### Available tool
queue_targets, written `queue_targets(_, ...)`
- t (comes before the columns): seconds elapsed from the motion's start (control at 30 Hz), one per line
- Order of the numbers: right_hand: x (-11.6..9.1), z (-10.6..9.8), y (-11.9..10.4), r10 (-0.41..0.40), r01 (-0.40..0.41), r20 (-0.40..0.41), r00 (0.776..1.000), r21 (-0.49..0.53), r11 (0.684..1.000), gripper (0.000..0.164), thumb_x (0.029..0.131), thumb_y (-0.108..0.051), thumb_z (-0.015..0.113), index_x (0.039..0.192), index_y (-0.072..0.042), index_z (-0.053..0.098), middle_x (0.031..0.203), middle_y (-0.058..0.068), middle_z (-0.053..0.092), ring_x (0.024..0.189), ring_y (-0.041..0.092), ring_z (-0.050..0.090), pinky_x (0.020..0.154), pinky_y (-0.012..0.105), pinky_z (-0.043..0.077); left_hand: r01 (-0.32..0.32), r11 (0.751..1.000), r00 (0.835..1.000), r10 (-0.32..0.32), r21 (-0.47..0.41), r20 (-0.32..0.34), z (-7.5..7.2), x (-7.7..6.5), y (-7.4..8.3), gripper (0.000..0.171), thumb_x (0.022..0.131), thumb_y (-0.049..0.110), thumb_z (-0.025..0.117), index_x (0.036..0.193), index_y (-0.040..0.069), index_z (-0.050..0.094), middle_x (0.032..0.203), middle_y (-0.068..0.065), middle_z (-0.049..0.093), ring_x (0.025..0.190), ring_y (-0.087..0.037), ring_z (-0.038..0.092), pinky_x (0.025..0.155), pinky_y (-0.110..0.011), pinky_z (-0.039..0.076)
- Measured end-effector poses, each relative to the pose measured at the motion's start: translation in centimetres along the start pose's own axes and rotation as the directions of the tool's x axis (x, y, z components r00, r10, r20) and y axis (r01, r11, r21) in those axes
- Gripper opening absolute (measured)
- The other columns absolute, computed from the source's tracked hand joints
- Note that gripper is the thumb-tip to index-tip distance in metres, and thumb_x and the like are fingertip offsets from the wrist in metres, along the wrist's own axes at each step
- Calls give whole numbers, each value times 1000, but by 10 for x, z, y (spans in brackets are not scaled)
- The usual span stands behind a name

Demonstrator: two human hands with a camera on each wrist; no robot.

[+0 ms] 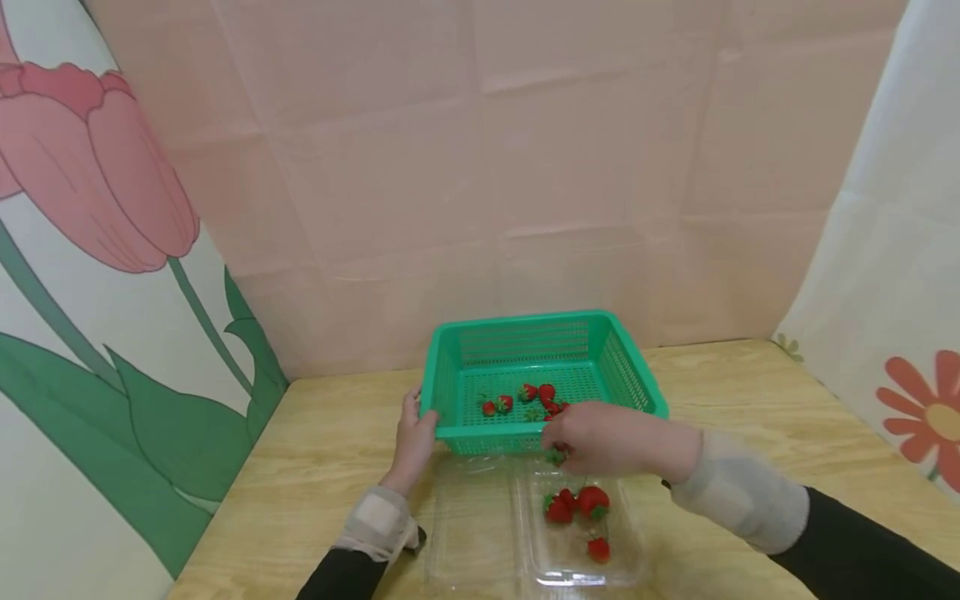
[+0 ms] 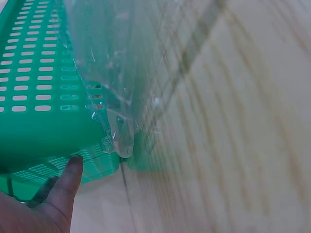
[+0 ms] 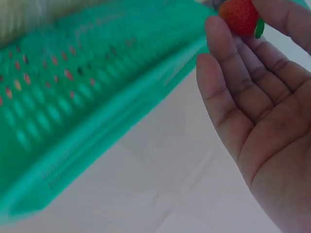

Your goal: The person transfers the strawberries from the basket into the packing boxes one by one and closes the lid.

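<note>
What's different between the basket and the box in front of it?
The basket is green, whereas the box is clear. The basket's walls are full of slots, while the box's plastic looks solid. The basket is one open-topped piece, but the box lies opened into two halves. Both have strawberries inside.

And here smooth plastic is shown by the basket (image 1: pixel 495 442), answered by clear, glossy plastic in the container (image 1: pixel 476 525), while a finely pitted skin is carried by the strawberry (image 3: pixel 239 17), wood grain by the tabletop (image 1: pixel 315 467) and a matt, creased, cloth-like finish by the backdrop (image 1: pixel 480 167).
</note>
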State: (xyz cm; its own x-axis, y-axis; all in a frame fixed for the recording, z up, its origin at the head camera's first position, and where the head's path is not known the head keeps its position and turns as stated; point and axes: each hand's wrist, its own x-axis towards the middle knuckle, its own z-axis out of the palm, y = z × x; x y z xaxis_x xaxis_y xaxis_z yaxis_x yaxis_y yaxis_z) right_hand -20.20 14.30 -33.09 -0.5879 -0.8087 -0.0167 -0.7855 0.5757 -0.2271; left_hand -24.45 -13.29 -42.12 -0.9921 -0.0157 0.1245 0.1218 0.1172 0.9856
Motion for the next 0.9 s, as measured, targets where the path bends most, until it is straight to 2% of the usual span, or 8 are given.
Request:
queue_targets(0.1, 0, 13, -3, 6, -6, 12, 1000, -1, 1000, 13, 80, -6, 74, 85, -15, 66, 70, -15, 47, 62, 4, 41, 57, 22, 39, 0, 1000, 1000, 0, -4, 6, 0, 0, 1, 57, 94, 2, 42, 148, -3, 25, 138, -27, 45, 123, -42, 46, 100, -52, 37)
queue_targets(0.2, 2, 27, -1, 8, -8, 14, 1000, -22, 1000, 13, 80, -11, 77, 91, -13, 70, 76, -16, 56, 66, 3, 48, 60, 23, 45, 0, 1000, 1000, 0, -3, 3, 0, 0, 1, 57, 94, 3, 42, 148, -3, 26, 137, -28, 46, 123, -42, 46, 100, -52, 37)
queue_targets(0.4, 9, 55, 6, 54, -56, -19, 998, -106, 993, 12, 79, -13, 78, 81, -14, 66, 73, -12, 57, 69, 6, 53, 65, 27, 49, -1, 1000, 1000, 1, -6, 6, 0, -1, 1, 57, 93, 2, 42, 147, -3, 26, 136, -28, 46, 122, -43, 47, 99, -51, 38)
queue_targets(0.63, 13, 66, 8, 102, -108, -45, 994, -154, 982, 15, 77, -12, 78, 75, -14, 63, 67, -9, 54, 64, 8, 52, 62, 30, 50, -12, 1000, 1000, 13, -11, 20, 0, -1, 1, 57, 94, 2, 42, 148, -3, 25, 136, -28, 46, 122, -42, 47, 99, -51, 38)
queue_targets(0.9, 20, 77, 14, 137, -137, -15, 990, -199, 970, 17, 77, -13, 79, 72, -13, 62, 64, -6, 53, 61, 10, 51, 60, 29, 49, -6, 1000, 1000, 6, -17, 21, -1, 0, -1, 57, 93, 2, 42, 148, -3, 25, 138, -28, 45, 122, -41, 47, 99, -49, 38)
